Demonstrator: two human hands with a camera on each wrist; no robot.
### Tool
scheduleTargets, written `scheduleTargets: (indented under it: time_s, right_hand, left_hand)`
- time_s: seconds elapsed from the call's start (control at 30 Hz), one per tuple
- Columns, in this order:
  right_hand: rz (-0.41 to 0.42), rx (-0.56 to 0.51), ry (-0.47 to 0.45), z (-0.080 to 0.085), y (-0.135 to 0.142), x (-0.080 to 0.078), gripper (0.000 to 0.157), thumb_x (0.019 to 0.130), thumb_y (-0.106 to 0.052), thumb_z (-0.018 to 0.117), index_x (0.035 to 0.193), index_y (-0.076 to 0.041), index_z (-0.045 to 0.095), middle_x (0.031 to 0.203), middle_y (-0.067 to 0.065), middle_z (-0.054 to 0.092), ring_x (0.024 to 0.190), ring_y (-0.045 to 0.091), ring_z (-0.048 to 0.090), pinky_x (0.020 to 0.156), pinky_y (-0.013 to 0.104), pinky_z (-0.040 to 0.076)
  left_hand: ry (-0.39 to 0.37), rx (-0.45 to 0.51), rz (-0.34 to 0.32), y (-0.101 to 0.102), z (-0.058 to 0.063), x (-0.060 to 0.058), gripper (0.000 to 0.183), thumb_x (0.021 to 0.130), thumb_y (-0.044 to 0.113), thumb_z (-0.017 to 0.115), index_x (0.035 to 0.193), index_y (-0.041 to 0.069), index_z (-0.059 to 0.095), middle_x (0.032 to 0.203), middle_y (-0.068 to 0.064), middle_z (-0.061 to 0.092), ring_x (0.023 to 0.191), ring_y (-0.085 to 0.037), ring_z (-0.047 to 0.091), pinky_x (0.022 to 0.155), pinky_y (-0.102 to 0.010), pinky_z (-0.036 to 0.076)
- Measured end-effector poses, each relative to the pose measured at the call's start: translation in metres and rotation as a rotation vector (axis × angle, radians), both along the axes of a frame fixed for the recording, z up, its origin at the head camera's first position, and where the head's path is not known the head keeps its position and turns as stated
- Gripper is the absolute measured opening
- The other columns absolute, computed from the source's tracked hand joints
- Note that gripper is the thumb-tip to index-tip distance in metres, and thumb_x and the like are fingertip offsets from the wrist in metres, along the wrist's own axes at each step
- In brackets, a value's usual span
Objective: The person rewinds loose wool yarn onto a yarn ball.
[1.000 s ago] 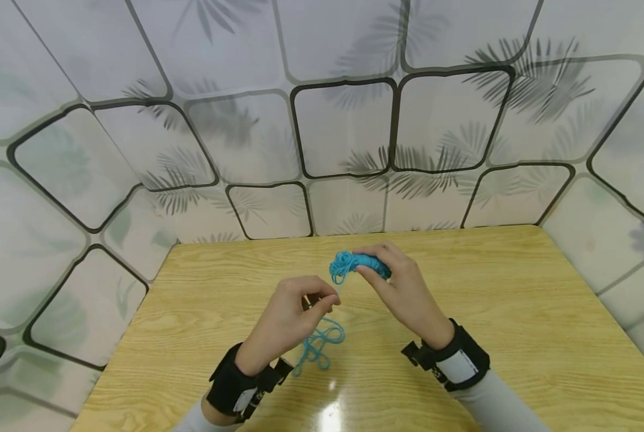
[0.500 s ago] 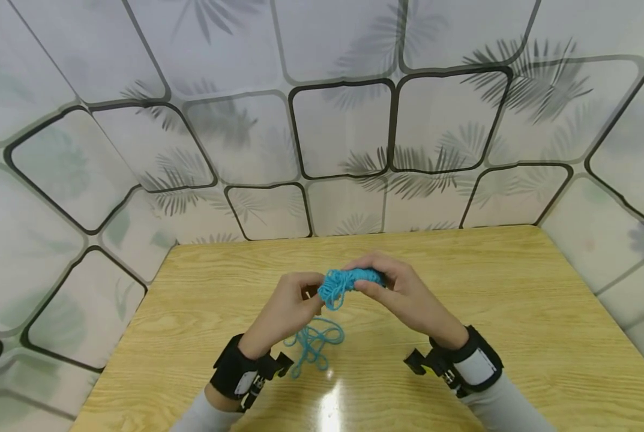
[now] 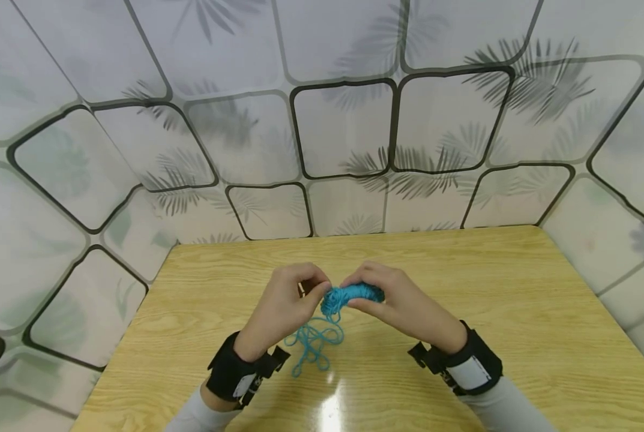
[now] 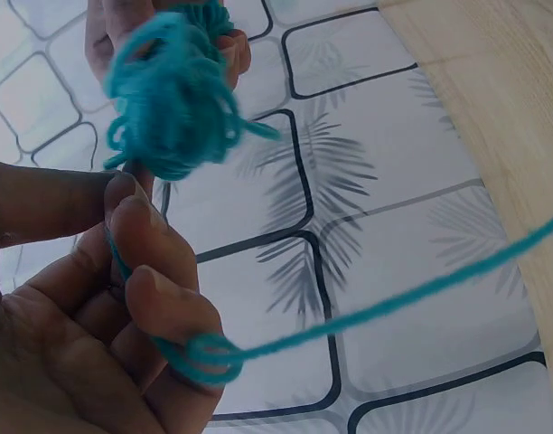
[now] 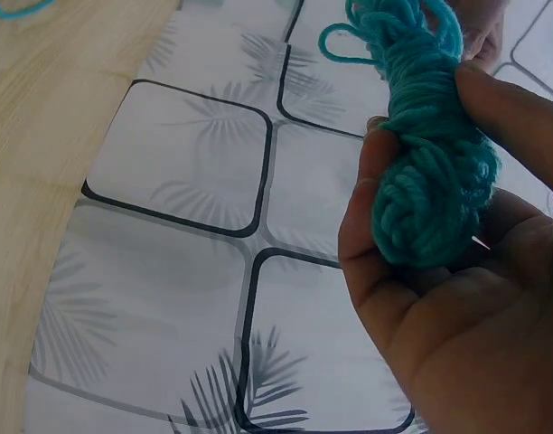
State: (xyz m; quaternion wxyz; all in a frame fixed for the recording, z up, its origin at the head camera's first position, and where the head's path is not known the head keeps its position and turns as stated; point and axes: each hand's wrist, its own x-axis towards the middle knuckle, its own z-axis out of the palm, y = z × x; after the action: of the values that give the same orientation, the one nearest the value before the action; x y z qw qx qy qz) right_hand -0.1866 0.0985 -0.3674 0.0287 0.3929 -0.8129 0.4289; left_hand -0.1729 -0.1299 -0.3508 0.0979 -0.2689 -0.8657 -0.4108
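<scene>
Right hand (image 3: 410, 305): grips a long turquoise-blue bundle of wound yarn (image 3: 362, 292), thumb on one side, fingers on the other.
Left hand (image 3: 289, 306): beside the bundle's loopy end, thumb and forefinger together, curled fingers holding a single turquoise-blue yarn strand (image 4: 394, 307); contact with the bundle itself is hard to tell.
Bundle: held up between both hands, its loopy end toward the left one, blurred in the left wrist view.
Tangle of loose turquoise-blue yarn loops (image 3: 312, 348): left of the bundle and nearer the person, lying flat.
Yellowish wood-grain surface (image 3: 489, 276): below the bundle.
White leaf-printed wall covering (image 3: 343, 132): beyond the bundle.
</scene>
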Motion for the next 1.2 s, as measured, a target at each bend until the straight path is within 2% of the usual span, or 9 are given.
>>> scheduleTargets:
  time_s: [0.17, 0.4, 0.6, 0.83, 1.0, 1.1, 1.2]
  right_hand:
    - [-0.048, 0.057, 0.03, 0.0, -0.003, 0.0, 0.02, 0.091, -0.019, 0.07, 0.111, -0.017, 0.067, 0.103, -0.004, 0.063, 0.083, 0.006, 0.058, 0.069, 0.033, 0.055]
    - [-0.189, 0.098, 0.085, -0.005, -0.005, -0.005, 0.019, 0.091, -0.02, 0.071, 0.108, -0.014, 0.068, 0.099, -0.002, 0.062, 0.082, 0.009, 0.057, 0.07, 0.034, 0.055]
    - [-0.316, 0.014, 0.131, -0.007, -0.005, -0.01, 0.021, 0.089, -0.019, 0.073, 0.107, -0.009, 0.069, 0.098, 0.004, 0.065, 0.082, 0.013, 0.063, 0.065, 0.035, 0.057]
    - [-0.397, -0.087, 0.135, -0.006, -0.002, -0.012, 0.024, 0.089, -0.021, 0.073, 0.109, -0.008, 0.07, 0.103, 0.006, 0.07, 0.09, 0.017, 0.065, 0.072, 0.04, 0.059]
    - [-0.389, -0.16, 0.052, -0.003, 0.0, -0.012, 0.025, 0.091, -0.026, 0.071, 0.11, -0.011, 0.071, 0.101, 0.003, 0.071, 0.079, 0.013, 0.06, 0.065, 0.036, 0.052]
    - [-0.355, -0.211, -0.044, -0.001, 0.002, -0.011, 0.025, 0.092, -0.028, 0.068, 0.112, -0.013, 0.071, 0.099, 0.002, 0.071, 0.067, 0.014, 0.052, 0.057, 0.029, 0.043]
    - [-0.301, -0.266, -0.161, 0.001, 0.005, -0.011, 0.025, 0.094, -0.025, 0.066, 0.115, -0.012, 0.07, 0.095, 0.006, 0.07, 0.059, 0.015, 0.048, 0.052, 0.025, 0.04]
  left_hand:
    - [0.023, -0.015, -0.001, 0.003, 0.0, 0.005, 0.011, 0.09, 0.004, 0.069, 0.083, 0.011, 0.073, 0.072, -0.001, 0.069, 0.06, -0.007, 0.055, 0.054, -0.029, 0.049]
    - [0.024, -0.02, -0.032, 0.009, -0.004, 0.012, 0.009, 0.089, 0.004, 0.071, 0.082, 0.009, 0.073, 0.07, 0.002, 0.067, 0.059, -0.006, 0.055, 0.054, -0.028, 0.052]
    - [0.016, -0.019, -0.072, 0.015, -0.007, 0.017, 0.01, 0.09, 0.004, 0.07, 0.084, 0.012, 0.072, 0.07, 0.002, 0.066, 0.059, -0.005, 0.054, 0.053, -0.026, 0.051]
    - [-0.003, -0.018, -0.092, 0.018, -0.006, 0.019, 0.013, 0.09, 0.005, 0.069, 0.082, 0.014, 0.073, 0.071, 0.002, 0.066, 0.057, -0.005, 0.052, 0.051, -0.025, 0.05]
    - [-0.012, -0.017, -0.113, 0.019, -0.01, 0.019, 0.013, 0.091, 0.006, 0.069, 0.082, 0.015, 0.073, 0.074, 0.005, 0.067, 0.057, -0.005, 0.053, 0.051, -0.025, 0.05]
    - [-0.018, -0.021, -0.122, 0.021, -0.013, 0.018, 0.013, 0.091, 0.006, 0.068, 0.083, 0.015, 0.074, 0.077, 0.005, 0.069, 0.058, -0.004, 0.053, 0.051, -0.024, 0.05]
    - [-0.032, -0.02, -0.134, 0.023, -0.016, 0.018, 0.013, 0.092, 0.007, 0.068, 0.084, 0.015, 0.075, 0.077, 0.005, 0.07, 0.058, -0.004, 0.053, 0.051, -0.023, 0.049]
